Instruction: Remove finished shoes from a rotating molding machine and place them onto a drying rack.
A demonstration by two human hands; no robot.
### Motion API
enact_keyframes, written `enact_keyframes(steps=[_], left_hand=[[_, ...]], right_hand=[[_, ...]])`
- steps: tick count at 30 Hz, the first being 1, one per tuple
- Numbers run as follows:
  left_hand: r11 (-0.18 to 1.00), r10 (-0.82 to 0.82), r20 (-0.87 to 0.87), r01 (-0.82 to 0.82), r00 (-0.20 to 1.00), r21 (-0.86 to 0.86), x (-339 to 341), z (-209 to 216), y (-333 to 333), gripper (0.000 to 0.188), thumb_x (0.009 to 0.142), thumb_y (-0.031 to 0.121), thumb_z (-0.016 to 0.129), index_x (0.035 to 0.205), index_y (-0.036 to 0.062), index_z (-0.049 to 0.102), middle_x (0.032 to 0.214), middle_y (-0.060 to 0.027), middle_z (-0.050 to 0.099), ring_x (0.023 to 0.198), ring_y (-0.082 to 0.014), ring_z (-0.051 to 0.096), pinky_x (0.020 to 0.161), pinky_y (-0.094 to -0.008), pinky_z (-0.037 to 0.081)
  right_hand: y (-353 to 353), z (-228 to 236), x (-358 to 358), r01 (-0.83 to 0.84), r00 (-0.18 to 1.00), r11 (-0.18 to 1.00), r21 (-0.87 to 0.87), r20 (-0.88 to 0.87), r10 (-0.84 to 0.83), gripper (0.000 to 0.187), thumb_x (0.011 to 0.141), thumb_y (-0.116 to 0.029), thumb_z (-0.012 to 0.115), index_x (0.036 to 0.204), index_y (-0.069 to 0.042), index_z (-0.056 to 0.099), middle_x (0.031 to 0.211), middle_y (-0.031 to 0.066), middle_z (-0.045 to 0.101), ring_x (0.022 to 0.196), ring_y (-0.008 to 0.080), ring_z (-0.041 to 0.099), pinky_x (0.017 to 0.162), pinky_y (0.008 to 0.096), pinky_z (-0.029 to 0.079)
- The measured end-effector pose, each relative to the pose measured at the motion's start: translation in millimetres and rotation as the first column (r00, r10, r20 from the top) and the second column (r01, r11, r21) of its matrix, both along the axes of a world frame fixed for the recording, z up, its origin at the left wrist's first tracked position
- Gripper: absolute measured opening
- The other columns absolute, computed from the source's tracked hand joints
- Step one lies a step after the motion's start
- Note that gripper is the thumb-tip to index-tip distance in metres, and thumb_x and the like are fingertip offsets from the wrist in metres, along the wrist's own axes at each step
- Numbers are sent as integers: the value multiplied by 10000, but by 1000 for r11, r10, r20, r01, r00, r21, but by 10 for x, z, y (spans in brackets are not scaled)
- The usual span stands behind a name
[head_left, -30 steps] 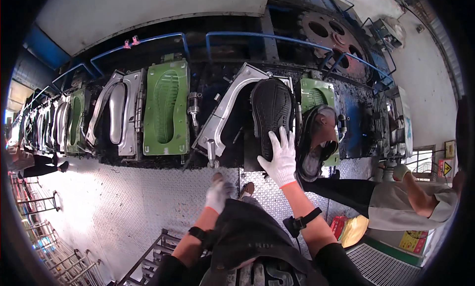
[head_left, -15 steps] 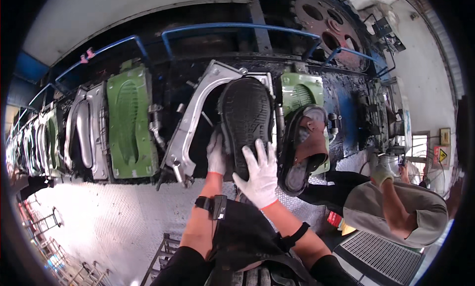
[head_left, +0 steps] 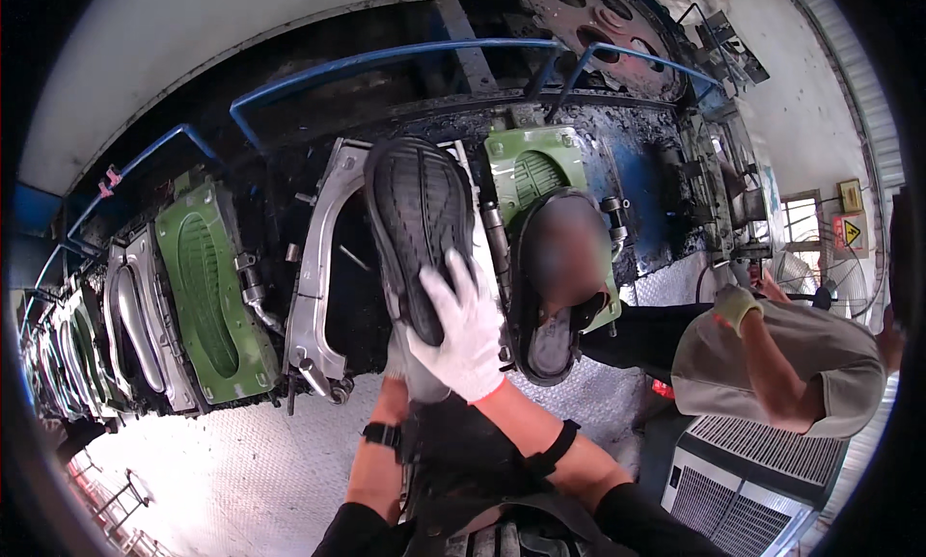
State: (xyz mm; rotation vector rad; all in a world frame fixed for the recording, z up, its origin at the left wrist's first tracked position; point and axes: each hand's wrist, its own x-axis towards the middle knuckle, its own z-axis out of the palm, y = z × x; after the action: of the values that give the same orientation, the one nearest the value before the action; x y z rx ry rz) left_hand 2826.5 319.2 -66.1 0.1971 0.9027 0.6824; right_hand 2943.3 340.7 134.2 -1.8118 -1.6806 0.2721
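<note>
A black shoe sole (head_left: 420, 210) with a grooved tread is held up, tread toward me, over an open silver mould (head_left: 313, 268). My gloved right hand (head_left: 458, 335) presses its lower end, thumb on one side and fingers along the tread and edge. My gloved left hand (head_left: 410, 369) is at the lower end too, wrapped behind it; the right hand and the sole hide most of its fingers. Just right, a black sandal (head_left: 552, 353) leans against a green mould (head_left: 535, 166); its upper part is blurred.
More green (head_left: 207, 287) and silver moulds (head_left: 149, 316) line up leftward. A blue rail (head_left: 386, 60) runs behind them, with a large reddish wheel (head_left: 608, 22) at the back. At right a gloved person (head_left: 781, 364) works near a grey vented unit (head_left: 743, 489).
The sole has tilted, its top swinging left, and my right hand has slid toward its lower end. My left hand has dropped lower behind it. The whole view has turned right.
</note>
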Motion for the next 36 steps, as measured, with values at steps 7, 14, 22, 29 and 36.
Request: enact_keyframes(steps=[7,14,22,29,36], left_hand=[[1000,-12,-37,13,999,21,-3,-21,-3,493,1045,434,465,1417,119,541,1267,-50,650,1129,-237,614,992,-349,483],[995,52,-36,-49,998,81,-33,-196,94,467,1046,422,469,1391,123,568,1230,-47,668,1096,-241,629,976,-351,490],[558,726,-595,210,345,803,435,1219,366,248,996,206,553,1101,23,683,1043,-111,699,911,-238,672,814,-352,534],[357,44,-989,923,140,146,2023,2337,-134,592,889,605,552,1042,55,709,895,-184,725,835,-371,715,745,-486,568],[540,574,-806,673,145,505,2106,1929,-368,314,822,327,616,794,35,724,780,-208,674,748,-393,669,692,-488,534]], right_hand=[[122,807,797,129,-254,992,2,-967,34,591,922,-199,494,1487,-49,410,1424,166,532,1293,286,552,1058,452,471],[-1089,615,1789,200,-494,977,-73,-869,37,699,831,-305,567,1470,-56,428,1502,175,458,1378,357,455,1160,582,345],[-1635,-281,2253,203,-188,926,-320,-940,-284,706,720,88,510,1414,-35,468,1329,113,585,1192,287,591,1035,408,482],[-1664,-291,2363,111,103,867,-486,-862,-497,529,724,77,561,1247,-3,553,1211,125,625,1117,283,614,1003,403,498],[-1787,-360,2817,-699,709,519,-492,-567,419,400,749,61,726,1124,0,603,1136,152,666,996,281,670,932,432,555]])
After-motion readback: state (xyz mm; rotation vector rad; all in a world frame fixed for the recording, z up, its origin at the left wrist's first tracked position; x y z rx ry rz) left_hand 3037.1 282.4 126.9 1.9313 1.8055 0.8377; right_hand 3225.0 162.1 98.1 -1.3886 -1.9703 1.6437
